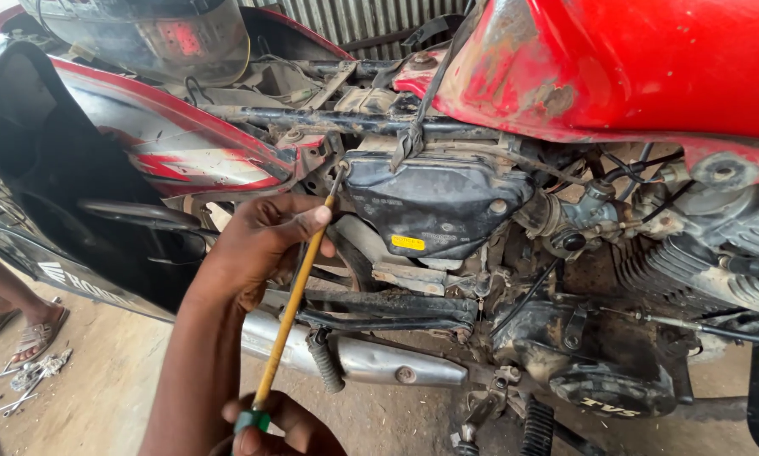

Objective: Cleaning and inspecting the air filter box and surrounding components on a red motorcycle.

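A long screwdriver (291,308) with a yellow shaft and a green end cap slants up toward a red motorcycle. Its metal tip (339,176) touches the upper left corner of the dusty black air-box cover (434,203). My left hand (257,245) grips the upper part of the shaft, thumb and fingers pinched just below the tip. My right hand (286,429) is at the bottom edge of the view, closed around the green end, and only partly shows.
The red fuel tank (633,59) hangs over the engine fins (717,262) on the right. A chrome exhaust pipe (371,359) runs below my hands. At the left, another person's sandalled feet (24,325) stand near loose tools (24,380) on the dirt floor.
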